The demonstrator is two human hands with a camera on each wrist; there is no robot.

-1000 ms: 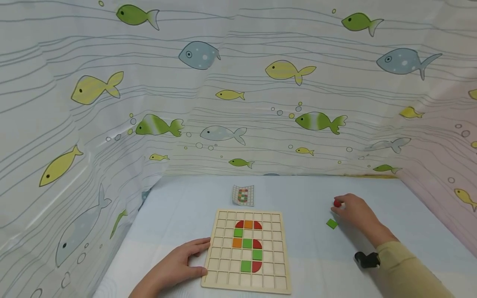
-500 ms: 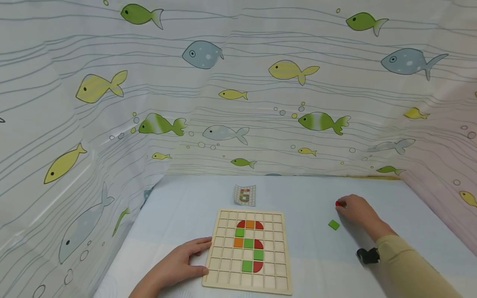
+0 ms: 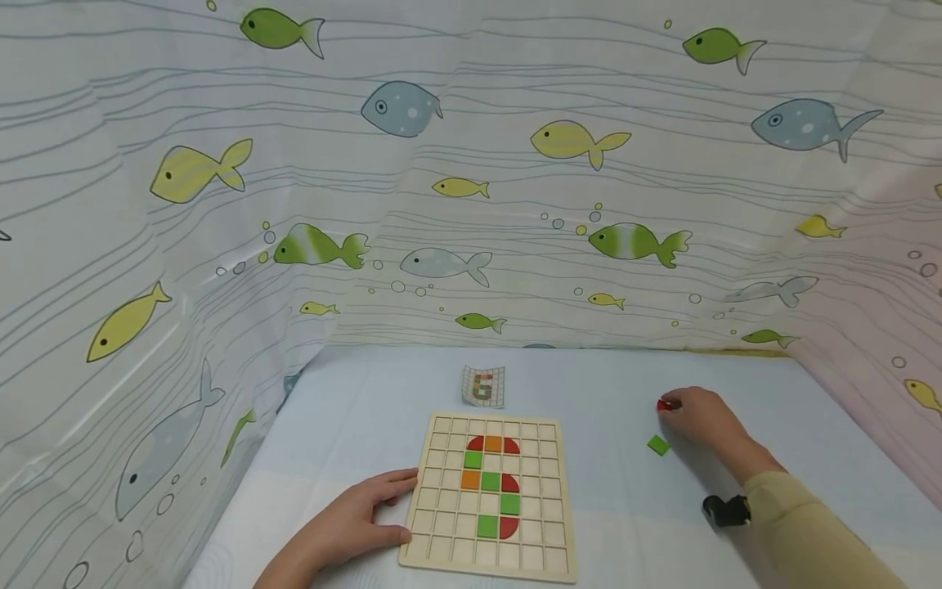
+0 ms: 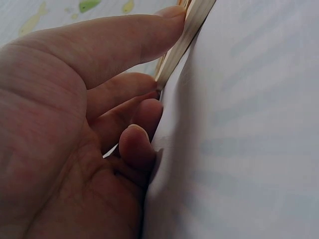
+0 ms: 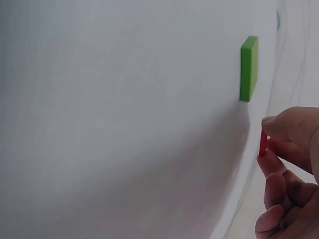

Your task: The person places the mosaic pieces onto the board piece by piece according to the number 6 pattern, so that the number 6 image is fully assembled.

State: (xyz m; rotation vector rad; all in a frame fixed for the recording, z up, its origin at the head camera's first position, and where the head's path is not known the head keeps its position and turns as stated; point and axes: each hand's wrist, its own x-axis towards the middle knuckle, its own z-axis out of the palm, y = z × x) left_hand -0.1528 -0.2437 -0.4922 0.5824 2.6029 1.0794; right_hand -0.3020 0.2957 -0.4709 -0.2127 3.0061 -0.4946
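Note:
A wooden grid board (image 3: 450, 546) lies on the table, with red quarter-round, orange square and green square tiles set in its cells. My left hand (image 3: 361, 511) rests at the board's left edge; in the left wrist view the thumb and fingertips touch the board's side (image 4: 180, 47). To the right of the board, my right hand (image 3: 699, 417) pinches a red tile (image 5: 263, 143) between thumb and fingers, which partly hide it. Nearer to me, a loose green square tile (image 3: 658, 445) lies on the table beside that hand.
Behind the board lies a small printed card (image 3: 483, 386) showing a coloured grid pattern. A black wrist device (image 3: 726, 511) sits at the right cuff. A fish-printed curtain (image 3: 515, 221) encloses the table's back and sides.
The red tile has turned between my right fingers, and that hand has shifted only slightly. My left hand keeps its place at the board. The head view has shifted a little.

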